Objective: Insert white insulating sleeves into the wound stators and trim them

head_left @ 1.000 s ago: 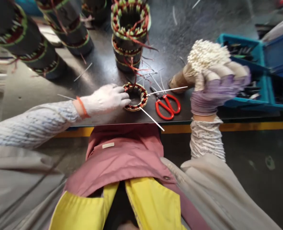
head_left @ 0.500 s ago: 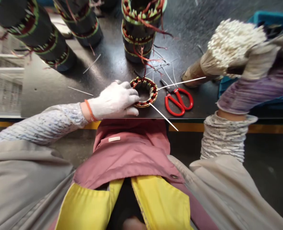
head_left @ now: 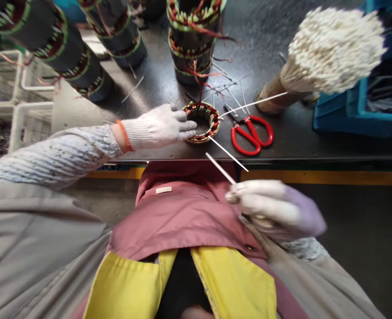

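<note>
The left gloved hand [head_left: 159,128] grips a small wound stator ring [head_left: 215,123]. The right gloved hand [head_left: 269,206] pinches a thin white stick [head_left: 219,168] between its fingers.

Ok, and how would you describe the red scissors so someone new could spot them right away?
At the front edge of the dark workbench, find the small wound stator ring under the left hand. Just right of it lie the scissors, the only thing nearby with bright red loop handles.

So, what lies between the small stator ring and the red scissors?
Between the stator ring and red scissors, the head view shows two thin white strips.
</note>
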A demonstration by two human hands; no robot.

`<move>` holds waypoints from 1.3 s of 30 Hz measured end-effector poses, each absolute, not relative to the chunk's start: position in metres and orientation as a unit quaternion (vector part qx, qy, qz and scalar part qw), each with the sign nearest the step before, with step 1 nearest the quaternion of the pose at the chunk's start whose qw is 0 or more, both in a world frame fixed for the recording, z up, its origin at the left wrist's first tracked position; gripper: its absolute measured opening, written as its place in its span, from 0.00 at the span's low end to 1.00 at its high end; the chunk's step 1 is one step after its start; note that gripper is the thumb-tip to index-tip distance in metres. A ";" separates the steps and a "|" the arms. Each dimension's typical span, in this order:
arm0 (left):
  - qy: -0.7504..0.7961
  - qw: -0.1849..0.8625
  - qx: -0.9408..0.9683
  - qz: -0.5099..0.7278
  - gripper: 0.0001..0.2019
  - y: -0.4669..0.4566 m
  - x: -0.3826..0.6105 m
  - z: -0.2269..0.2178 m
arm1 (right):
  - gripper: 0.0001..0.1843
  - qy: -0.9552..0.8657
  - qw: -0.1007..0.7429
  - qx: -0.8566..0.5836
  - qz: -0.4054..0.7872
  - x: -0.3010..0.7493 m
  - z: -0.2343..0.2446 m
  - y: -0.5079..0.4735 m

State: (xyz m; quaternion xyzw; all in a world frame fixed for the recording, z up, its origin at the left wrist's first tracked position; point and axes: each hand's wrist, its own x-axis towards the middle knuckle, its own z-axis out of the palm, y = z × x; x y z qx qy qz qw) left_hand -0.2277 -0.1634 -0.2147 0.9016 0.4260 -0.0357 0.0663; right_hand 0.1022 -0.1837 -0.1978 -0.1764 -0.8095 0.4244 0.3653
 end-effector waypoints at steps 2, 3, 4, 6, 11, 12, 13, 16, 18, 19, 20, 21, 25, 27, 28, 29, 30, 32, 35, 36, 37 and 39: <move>0.451 0.083 0.889 0.007 0.19 -0.166 -0.227 -0.216 | 0.11 -0.817 0.379 -0.141 0.412 0.092 -0.216 -0.202; 0.463 0.091 0.881 0.028 0.18 -0.167 -0.224 -0.218 | 0.13 -0.815 0.387 -0.143 0.406 0.086 -0.227 -0.208; 0.471 0.093 0.876 0.042 0.18 -0.168 -0.220 -0.220 | 0.14 -0.813 0.394 -0.158 0.399 0.082 -0.238 -0.212; 0.486 0.080 0.870 0.031 0.18 -0.169 -0.210 -0.222 | 0.14 -0.805 0.400 -0.188 0.395 0.078 -0.258 -0.215; 0.528 0.037 0.848 -0.022 0.17 -0.168 -0.186 -0.224 | 0.13 -0.800 0.406 -0.190 0.399 0.089 -0.280 -0.214; 0.525 0.030 0.851 -0.005 0.17 -0.166 -0.186 -0.224 | 0.14 -0.798 0.406 -0.191 0.403 0.090 -0.280 -0.214; 0.517 0.022 0.856 0.015 0.17 -0.165 -0.186 -0.225 | 0.14 -0.795 0.406 -0.191 0.408 0.091 -0.280 -0.214; 0.476 -0.007 0.879 0.036 0.19 -0.157 -0.191 -0.229 | 0.16 -0.785 0.411 -0.185 0.425 0.089 -0.281 -0.215; 0.451 -0.014 0.892 0.008 0.20 -0.152 -0.189 -0.231 | 0.15 -0.777 0.414 -0.192 0.434 0.087 -0.283 -0.214; 0.449 -0.017 0.893 -0.004 0.19 -0.151 -0.187 -0.232 | 0.14 -0.773 0.415 -0.198 0.438 0.086 -0.283 -0.214; 0.456 -0.019 0.890 -0.009 0.19 -0.151 -0.183 -0.233 | 0.14 -0.769 0.414 -0.206 0.441 0.086 -0.284 -0.214; 0.469 -0.020 0.883 -0.004 0.18 -0.152 -0.179 -0.234 | 0.13 -0.767 0.412 -0.215 0.443 0.087 -0.284 -0.214; 0.504 -0.010 0.862 0.053 0.16 -0.158 -0.170 -0.241 | 0.14 -0.759 0.405 -0.233 0.454 0.092 -0.285 -0.216; 0.506 0.005 0.860 0.071 0.17 -0.160 -0.171 -0.244 | 0.15 -0.754 0.408 -0.228 0.462 0.093 -0.285 -0.217; 0.506 0.011 0.859 0.077 0.17 -0.160 -0.171 -0.245 | 0.16 -0.752 0.410 -0.226 0.464 0.093 -0.286 -0.217; 0.508 0.016 0.858 0.083 0.17 -0.160 -0.172 -0.246 | 0.16 -0.750 0.412 -0.225 0.465 0.093 -0.286 -0.218; 0.508 0.021 0.857 0.086 0.17 -0.160 -0.173 -0.246 | 0.17 -0.749 0.414 -0.226 0.466 0.093 -0.286 -0.219; 0.508 0.025 0.857 0.083 0.18 -0.159 -0.173 -0.245 | 0.17 -0.746 0.413 -0.227 0.470 0.093 -0.285 -0.220; 0.512 0.026 0.855 0.075 0.18 -0.159 -0.172 -0.245 | 0.18 -0.741 0.410 -0.231 0.478 0.094 -0.281 -0.222; 0.513 0.025 0.854 0.076 0.18 -0.159 -0.171 -0.245 | 0.18 -0.741 0.410 -0.232 0.479 0.094 -0.280 -0.222; 0.515 0.025 0.853 0.079 0.18 -0.159 -0.171 -0.246 | 0.17 -0.740 0.412 -0.234 0.477 0.094 -0.279 -0.222; 0.517 0.030 0.851 0.088 0.19 -0.158 -0.171 -0.248 | 0.16 -0.741 0.414 -0.240 0.472 0.092 -0.279 -0.221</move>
